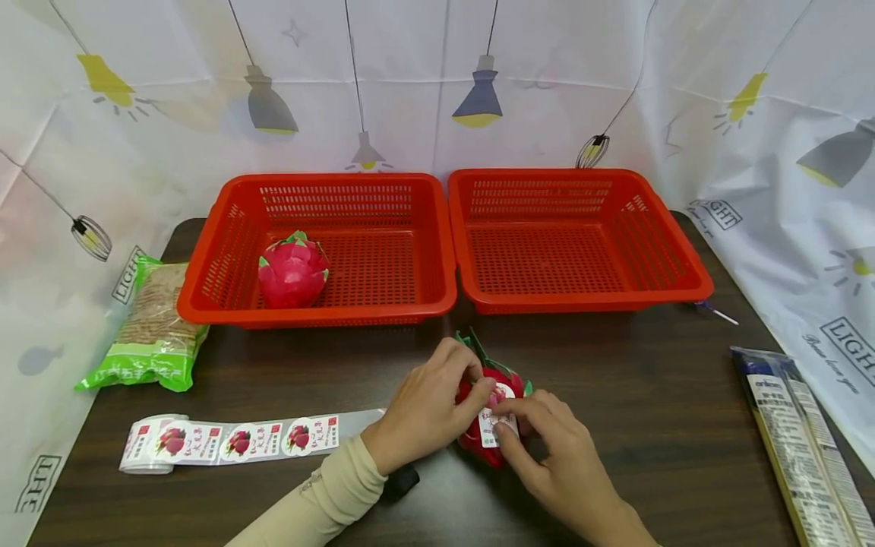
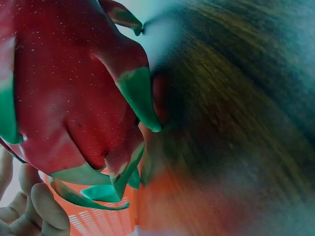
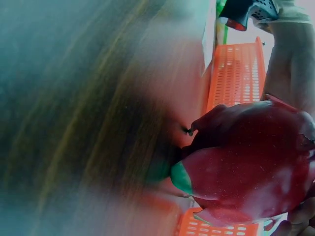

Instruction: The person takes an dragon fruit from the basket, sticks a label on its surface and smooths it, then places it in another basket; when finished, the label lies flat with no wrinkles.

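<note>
A red dragon fruit (image 1: 494, 454) with green-tipped scales lies on the table in front of the baskets. On its upper side sits a white label sticker (image 1: 489, 436) with a printed fruit picture. My left hand (image 1: 432, 406), fingers bent, pinches at the label's upper left edge. From the right, my right hand (image 1: 557, 456) has thumb and forefinger on the label's right side. The left wrist view shows the dragon fruit (image 2: 74, 93) close up beside curled fingers (image 2: 47, 206). In the right wrist view, the dragon fruit (image 3: 251, 157) partly hides the fingers.
A strip of label stickers (image 1: 273, 441) runs from a roll at the left. Behind stand two red baskets, the left basket (image 1: 437, 285) holding another dragon fruit (image 1: 294, 273), and the right basket (image 1: 588, 298). Packaged goods include a green-ended bag (image 1: 153, 327) and a long packet (image 1: 796, 448).
</note>
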